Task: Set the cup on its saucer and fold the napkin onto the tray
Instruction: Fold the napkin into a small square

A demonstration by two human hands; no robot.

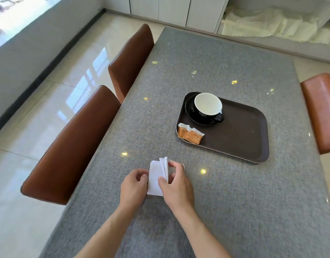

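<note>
From the head camera, both hands work at the near middle of the table [207, 58], which is covered in grey woven cloth. The left hand [133, 187] is curled, its fingertips pinching the left edge of the white napkin [156, 178]. The right hand [176, 185] is also closed on the napkin, thumb on top and fingers curled round its right edge, where several folded layers stand up and fan apart. The napkin lies partly folded on the cloth, between the two hands, well short of the tray.

The dark brown tray [240, 135] sits farther out and to the right, its long side slanting across the table, with its near right corner close to the table's right edge. On its far left corner the black saucer [191, 116] carries the cup [208, 107], black outside and white inside, upright, with its handle turned toward the near right. Three orange sachets [190, 135] overlap at the tray's near left corner, reaching its rim.

The right half of the tray is bare. Open cloth lies between napkin and tray. Two brown chairs [73, 146] stand along the left edge of the table, and another [322, 110] on the right.
</note>
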